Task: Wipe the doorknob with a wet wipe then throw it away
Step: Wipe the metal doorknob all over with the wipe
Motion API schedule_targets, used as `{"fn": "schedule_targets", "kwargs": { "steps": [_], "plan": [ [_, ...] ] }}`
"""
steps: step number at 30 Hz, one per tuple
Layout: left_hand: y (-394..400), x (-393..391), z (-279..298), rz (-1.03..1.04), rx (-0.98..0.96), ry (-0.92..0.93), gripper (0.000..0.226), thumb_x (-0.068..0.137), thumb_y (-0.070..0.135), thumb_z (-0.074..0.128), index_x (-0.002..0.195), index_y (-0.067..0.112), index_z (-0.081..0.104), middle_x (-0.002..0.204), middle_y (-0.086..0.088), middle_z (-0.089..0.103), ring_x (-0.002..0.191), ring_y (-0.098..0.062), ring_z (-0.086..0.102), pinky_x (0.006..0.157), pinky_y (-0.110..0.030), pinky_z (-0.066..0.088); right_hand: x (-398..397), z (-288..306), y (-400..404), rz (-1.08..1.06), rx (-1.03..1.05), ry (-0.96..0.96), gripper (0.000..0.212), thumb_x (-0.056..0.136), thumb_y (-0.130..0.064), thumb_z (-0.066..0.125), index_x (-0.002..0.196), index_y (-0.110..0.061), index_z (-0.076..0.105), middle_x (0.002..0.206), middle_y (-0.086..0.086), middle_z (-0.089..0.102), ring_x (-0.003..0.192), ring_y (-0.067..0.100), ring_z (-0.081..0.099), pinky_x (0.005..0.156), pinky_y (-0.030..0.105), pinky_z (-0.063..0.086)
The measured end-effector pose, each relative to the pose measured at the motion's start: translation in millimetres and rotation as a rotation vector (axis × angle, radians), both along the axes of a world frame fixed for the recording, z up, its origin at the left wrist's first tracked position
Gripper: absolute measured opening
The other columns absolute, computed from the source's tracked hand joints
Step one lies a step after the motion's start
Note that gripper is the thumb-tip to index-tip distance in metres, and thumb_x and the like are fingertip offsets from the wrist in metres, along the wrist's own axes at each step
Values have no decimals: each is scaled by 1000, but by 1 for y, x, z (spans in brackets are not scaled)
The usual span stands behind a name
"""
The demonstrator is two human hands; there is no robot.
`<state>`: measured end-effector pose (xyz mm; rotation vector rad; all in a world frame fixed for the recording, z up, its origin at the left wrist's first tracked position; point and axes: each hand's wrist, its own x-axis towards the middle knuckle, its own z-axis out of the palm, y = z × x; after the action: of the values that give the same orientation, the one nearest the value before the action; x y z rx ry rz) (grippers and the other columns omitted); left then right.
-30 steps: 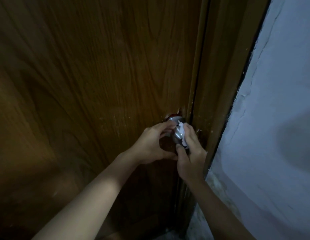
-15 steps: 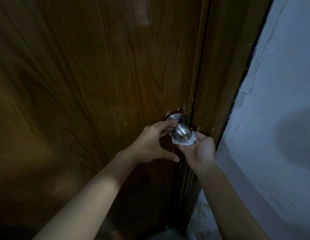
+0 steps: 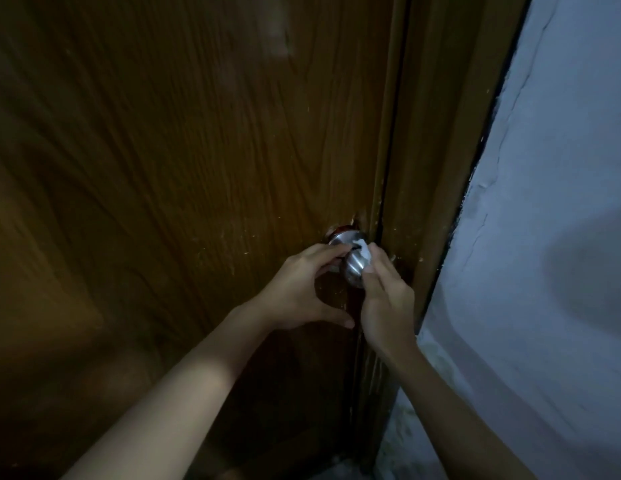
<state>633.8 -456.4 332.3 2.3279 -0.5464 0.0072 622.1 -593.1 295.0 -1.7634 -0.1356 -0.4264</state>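
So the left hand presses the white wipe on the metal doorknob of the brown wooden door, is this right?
No. In the head view the right hand presses the white wipe on the metal doorknob of the brown wooden door; the left hand only touches the knob.

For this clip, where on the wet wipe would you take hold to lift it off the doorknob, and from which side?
Probably the white flap of the wet wipe standing up over the top of the doorknob, pinched from the right, where the right hand holds it on. The rest is pressed to the round metal under that hand.
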Motion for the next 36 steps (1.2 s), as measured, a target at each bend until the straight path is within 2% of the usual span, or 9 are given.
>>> {"fn": "schedule_targets", "kwargs": {
  "steps": [4, 8, 10, 14, 18, 22, 26, 33, 36],
  "plan": [
    [0, -1, -1, 19, 9, 2, 102, 52, 24, 88, 139, 22, 34, 139, 7, 40, 126, -4, 40, 105, -20, 38, -2, -18, 3, -61, -160, -229, 47, 95, -24, 32, 132, 2, 44, 138, 15, 48, 130, 20, 42, 104, 8, 29],
    [-1, -2, -1, 26, -14, -2, 100, 51, 21, 88, 138, 21, 37, 138, 6, 42, 124, -3, 42, 105, -21, 39, 8, -18, 1, -70, -187, -229, 50, 95, -28, 26, 131, -2, 48, 132, 16, 55, 124, 23, 50, 102, 29, 42],
    [-2, -3, 1, 26, 9, -32, 92, 57, 20, 85, 136, 24, 38, 135, 7, 44, 119, -2, 42, 97, -12, 38, 10, -15, 6, -58, -257, -245, 45, 96, -24, 29, 132, -3, 47, 138, 14, 49, 133, 20, 40, 111, 31, 32],
    [-3, -4, 0, 34, 7, -47, 88, 61, 18, 82, 136, 24, 37, 132, 8, 45, 117, -1, 43, 85, 1, 37, 3, -26, 5, -22, -368, -432, 41, 94, -18, 36, 130, 1, 46, 139, 7, 43, 136, 15, 32, 116, 24, 21],
    [-4, -5, -1, 52, -54, 12, 100, 53, 18, 87, 138, 20, 35, 135, 8, 43, 122, -2, 42, 95, -8, 37, 16, -7, -1, -52, -232, -308, 33, 93, -11, 39, 118, -3, 59, 112, 4, 63, 107, 1, 52, 91, 1, 36],
    [-4, -5, -2, 45, -89, 34, 100, 53, 13, 87, 138, 19, 35, 134, 7, 43, 118, 1, 42, 89, 2, 36, 19, -13, -7, 1, -439, -415, 35, 91, -12, 40, 119, 0, 58, 120, 17, 63, 118, 17, 52, 106, 18, 35],
    [-4, -5, -4, 33, -98, 36, 99, 55, 13, 85, 139, 19, 33, 136, 6, 42, 124, -3, 42, 96, -8, 36, 24, -16, -18, 55, -537, -472, 36, 91, -10, 40, 120, 2, 56, 120, 19, 62, 119, 22, 51, 108, 28, 36],
    [4, -19, -7, 178, 87, -377, 56, 77, 9, 67, 128, 19, 46, 129, 4, 46, 113, 3, 42, 94, -9, 41, 21, -27, -15, 63, -811, -633, 32, 90, -7, 51, 120, 0, 58, 123, 17, 61, 126, 29, 47, 109, 48, 34],
    [15, -23, -6, 245, 352, -658, 48, 77, 13, 63, 124, 14, 51, 134, -7, 49, 127, -15, 39, 106, -32, 37, 27, -27, -20, 35, -873, -661, 29, 91, -8, 50, 117, 0, 59, 123, 17, 61, 124, 30, 48, 105, 49, 39]
  ]
}}
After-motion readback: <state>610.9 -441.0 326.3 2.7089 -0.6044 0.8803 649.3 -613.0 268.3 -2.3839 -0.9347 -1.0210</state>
